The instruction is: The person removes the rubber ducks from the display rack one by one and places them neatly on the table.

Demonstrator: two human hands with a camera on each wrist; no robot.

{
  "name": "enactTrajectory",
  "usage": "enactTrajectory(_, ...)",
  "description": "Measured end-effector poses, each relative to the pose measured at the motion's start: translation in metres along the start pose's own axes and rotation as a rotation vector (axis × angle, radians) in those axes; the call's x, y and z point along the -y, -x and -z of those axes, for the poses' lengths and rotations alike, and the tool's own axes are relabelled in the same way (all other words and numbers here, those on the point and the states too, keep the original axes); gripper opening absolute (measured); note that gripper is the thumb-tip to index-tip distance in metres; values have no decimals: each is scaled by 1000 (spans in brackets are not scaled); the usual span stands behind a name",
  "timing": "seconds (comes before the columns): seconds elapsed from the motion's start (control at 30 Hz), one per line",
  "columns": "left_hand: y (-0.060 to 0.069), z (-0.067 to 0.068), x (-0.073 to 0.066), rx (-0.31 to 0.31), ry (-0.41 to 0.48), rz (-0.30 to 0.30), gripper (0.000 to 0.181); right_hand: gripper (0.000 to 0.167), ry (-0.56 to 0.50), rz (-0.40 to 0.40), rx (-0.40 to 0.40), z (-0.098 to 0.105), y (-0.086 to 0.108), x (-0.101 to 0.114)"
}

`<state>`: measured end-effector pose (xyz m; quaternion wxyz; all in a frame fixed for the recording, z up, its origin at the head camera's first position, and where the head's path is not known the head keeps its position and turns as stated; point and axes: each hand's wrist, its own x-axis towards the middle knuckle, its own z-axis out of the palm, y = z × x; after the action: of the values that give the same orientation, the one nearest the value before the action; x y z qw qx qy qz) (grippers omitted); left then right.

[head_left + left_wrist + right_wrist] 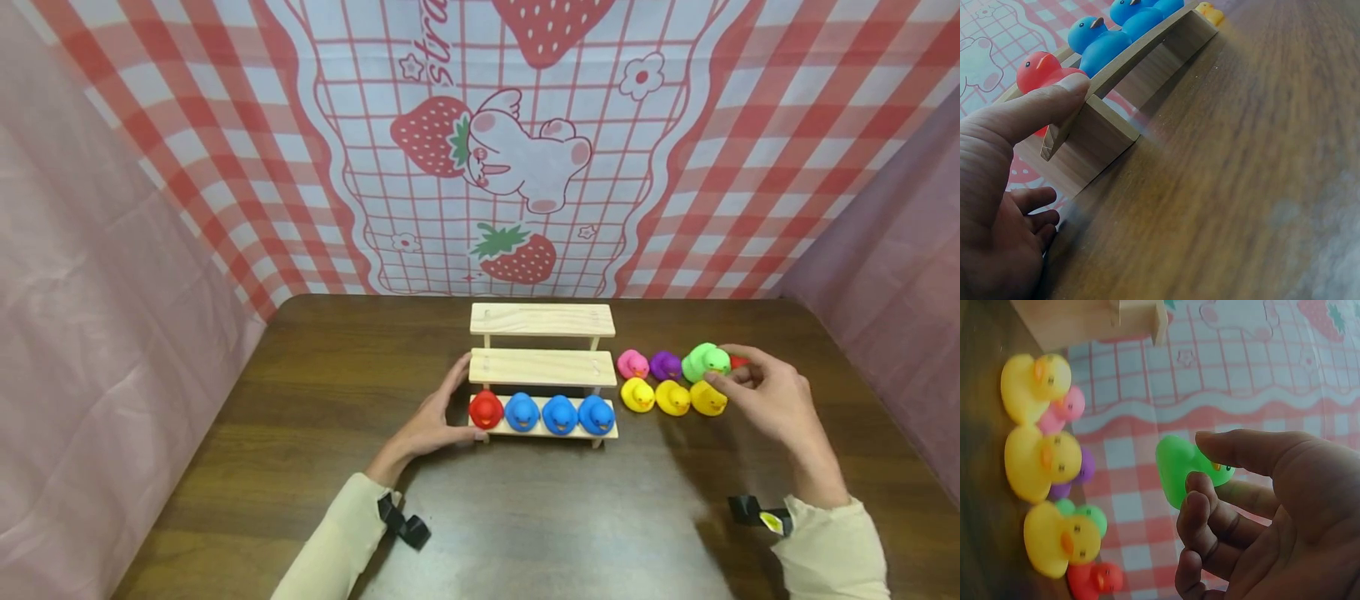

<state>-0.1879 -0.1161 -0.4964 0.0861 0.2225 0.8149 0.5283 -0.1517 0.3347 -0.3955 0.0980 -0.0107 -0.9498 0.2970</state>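
Observation:
In the head view, my left hand [431,421] grips the left end of a three-step wooden stand [540,367]. Its thumb lies at the lowest step's front corner, beside a red rubber duck [486,409]. Three blue rubber ducks [559,414] share that step. My right hand [772,400] pinches a green rubber duck [1175,465] between thumb and fingers, held clear of the table in the right wrist view. Below it, three yellow ducks [672,398] stand in front of a pink duck [633,364], a purple duck [665,366], another green duck [1090,517] and a red duck [1094,580].
The brown wooden table [337,367] carries the stand and the loose ducks, which are to the stand's right. A strawberry-print checked cloth [525,150] hangs behind, with pink curtains [112,275] at the sides. The stand's upper two steps show bare wood.

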Motion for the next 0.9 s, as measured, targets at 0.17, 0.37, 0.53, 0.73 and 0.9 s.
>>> enactTrajectory(0.17,0,0,-1,1,1,0,117,53,18,-43,12,7,2,-19)
enactTrajectory(0.37,0,0,-2,6,5,-4,116,54,38,-54,2,11,4,-41)
enactTrajectory(0.53,0,0,-2,2,4,-5,116,56,60,-80,27,13,6,-56)
enactTrajectory(0.73,0,0,-3,2,9,-6,117,59,75,-107,78,11,6,-68)
enactTrajectory(0.9,0,0,-3,3,3,-4,116,57,80,-98,86,7,7,-78)
